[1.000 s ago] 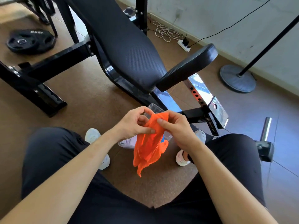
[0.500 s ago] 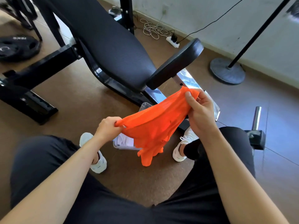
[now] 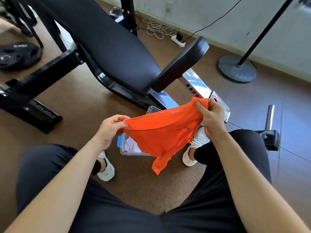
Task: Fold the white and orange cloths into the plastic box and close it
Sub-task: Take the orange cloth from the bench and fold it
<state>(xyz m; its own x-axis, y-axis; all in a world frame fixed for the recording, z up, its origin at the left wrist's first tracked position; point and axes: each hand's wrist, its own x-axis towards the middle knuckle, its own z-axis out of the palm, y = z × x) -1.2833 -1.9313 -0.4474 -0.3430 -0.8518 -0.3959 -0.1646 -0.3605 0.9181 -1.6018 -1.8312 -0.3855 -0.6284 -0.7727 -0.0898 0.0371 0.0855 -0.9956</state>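
**Orange cloth stretched between two hands above the open box**

Nearest the camera, the person's dark-clad thighs (image 3: pixel 104 214) fill the bottom of the view, with both bare forearms reaching forward over them. The left hand (image 3: pixel 110 130) pinches one end of the orange cloth (image 3: pixel 161 135) between thumb and fingers, and the right hand (image 3: pixel 211 117) grips the other end, held somewhat higher. The hands are set well apart, so the cloth's upper edge runs taut between them while the rest sags and a bunched tail hangs down toward the floor.

Under the cloth, on the brown floor (image 3: pixel 80 101) between two white shoes (image 3: pixel 106 170), stands the clear plastic box (image 3: pixel 124 148). It is open, and the white cloth (image 3: pixel 132 146) lies inside it; a blue latch (image 3: pixel 119 141) shows at its left side. The orange cloth hides most of the box. A clear plastic edge (image 3: pixel 152 109) shows just past the cloth's top; whether it is the lid cannot be told.

Beyond that stands a black padded weight bench (image 3: pixel 107 46) with a chrome frame. A black weight plate (image 3: pixel 16 55) lies on the floor to the far left. Along the wall sit a white power strip (image 3: pixel 178 40) with a coiled cable, and the round base of a stand (image 3: pixel 237 68) at the right.
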